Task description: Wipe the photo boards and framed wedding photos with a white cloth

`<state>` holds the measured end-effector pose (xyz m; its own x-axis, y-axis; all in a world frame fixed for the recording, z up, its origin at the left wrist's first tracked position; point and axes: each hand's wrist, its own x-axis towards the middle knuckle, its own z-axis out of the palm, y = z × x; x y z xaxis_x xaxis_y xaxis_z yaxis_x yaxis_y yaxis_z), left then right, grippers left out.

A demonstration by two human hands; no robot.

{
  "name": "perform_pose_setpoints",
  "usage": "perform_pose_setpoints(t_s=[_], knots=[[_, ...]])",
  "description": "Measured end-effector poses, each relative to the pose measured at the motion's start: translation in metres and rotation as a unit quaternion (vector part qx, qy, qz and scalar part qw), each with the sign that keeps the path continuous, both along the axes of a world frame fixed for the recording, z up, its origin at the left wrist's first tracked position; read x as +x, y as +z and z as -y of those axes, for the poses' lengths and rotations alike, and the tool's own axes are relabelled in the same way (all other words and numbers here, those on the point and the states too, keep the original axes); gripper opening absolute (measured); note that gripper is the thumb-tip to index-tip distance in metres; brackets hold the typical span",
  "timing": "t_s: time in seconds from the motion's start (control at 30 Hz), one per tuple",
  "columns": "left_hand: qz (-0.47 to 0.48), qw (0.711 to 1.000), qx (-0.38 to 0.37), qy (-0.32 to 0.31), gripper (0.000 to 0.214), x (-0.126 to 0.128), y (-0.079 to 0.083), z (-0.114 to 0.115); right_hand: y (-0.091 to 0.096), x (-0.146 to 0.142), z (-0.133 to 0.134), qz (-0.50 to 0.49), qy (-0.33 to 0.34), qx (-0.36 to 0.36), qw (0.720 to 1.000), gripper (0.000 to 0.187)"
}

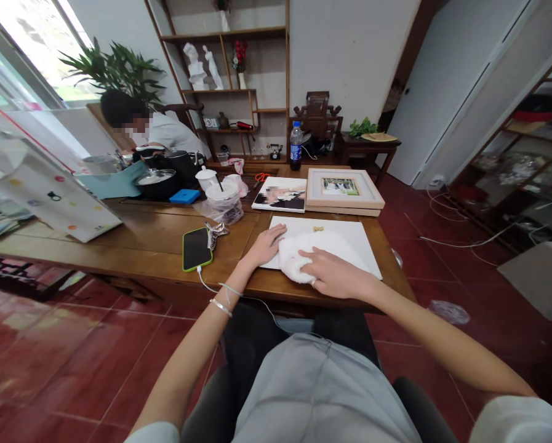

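A flat white board (356, 243) lies near the front edge of the wooden table, with a small tan piece (319, 229) showing near its far edge. My right hand (335, 271) grips a fluffy white cloth (294, 255) pressed onto the board. Fingers stretched out, my left hand (269, 242) rests on the board's left edge, beside the cloth. To its left lie a phone (197, 249) in a green case, plugged into a white cable, and a crumpled silvery item (216, 232).
Behind the board are a photo panel (280, 194) and stacked frames (344, 191), with a dark drink bottle (296, 146) farther back. Lidded cups (221, 189), a blue box (184, 196), pots (156, 183) and a white paper bag (49, 187) stand left. Another person (165, 132) sits beyond.
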<state>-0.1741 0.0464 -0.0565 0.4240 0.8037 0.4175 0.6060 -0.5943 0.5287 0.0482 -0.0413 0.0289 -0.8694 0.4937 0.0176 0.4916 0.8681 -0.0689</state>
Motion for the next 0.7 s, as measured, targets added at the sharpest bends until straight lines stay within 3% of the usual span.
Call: perform_pose_setpoints(t_s=[0.2, 0.47, 0.57, 0.7], knots=[[-0.008, 1.0, 0.002, 0.007, 0.04, 0.0, -0.001, -0.001, -0.007, 0.018, -0.029, -0.035, -0.075, -0.062, 0.995, 0.027], [-0.001, 1.0, -0.014, 0.019, 0.041, 0.001, 0.0, 0.0, -0.023, 0.017, -0.089, -0.08, -0.186, -0.025, 0.979, 0.027], [-0.006, 1.0, -0.012, 0.017, 0.042, 0.002, 0.001, 0.001, -0.025, 0.004, -0.094, -0.079, -0.232, 0.016, 0.969, 0.031], [0.023, 1.0, -0.004, 0.017, 0.043, 0.003, 0.005, 0.005, -0.026, -0.015, -0.083, -0.033, -0.228, 0.038, 0.972, 0.035]])
